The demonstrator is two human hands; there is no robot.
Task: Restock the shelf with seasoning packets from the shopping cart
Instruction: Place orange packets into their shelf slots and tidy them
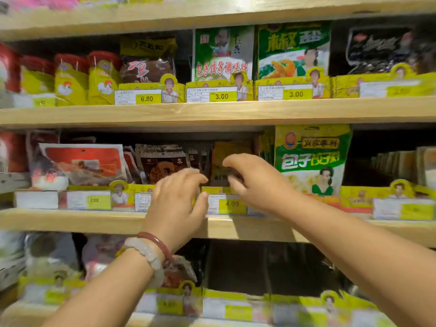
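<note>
Both hands are raised to the middle shelf (118, 220), in front of a row of dark brown seasoning packets (162, 164) that stand upright behind a yellow price strip (232, 204). The left hand (175, 204) hangs just before the strip with fingers curled and spread, gripping nothing that shows. The right hand (250, 178) reaches a little deeper, its fingertips bent toward a yellowish packet (232, 152) that stands just to the right of the brown ones; whether they touch or pinch it cannot be told, since the fingers are blurred and cover its lower half. The likely reason for this pose is tidying or seating packets in their slot: the strip acts as a low lip that keeps the packets from sliding forward, so the hands must come over it from the front. To the right a tall green and yellow bag (311, 159) stands against the shelf above, and to the left a red and white packet (80, 161) leans at a tilt. The shopping cart is not in view. The bottom shelf is smeared by motion, and a dark gap there hides whatever sits inside. Two bracelets (151, 251) ring the left wrist.
</note>
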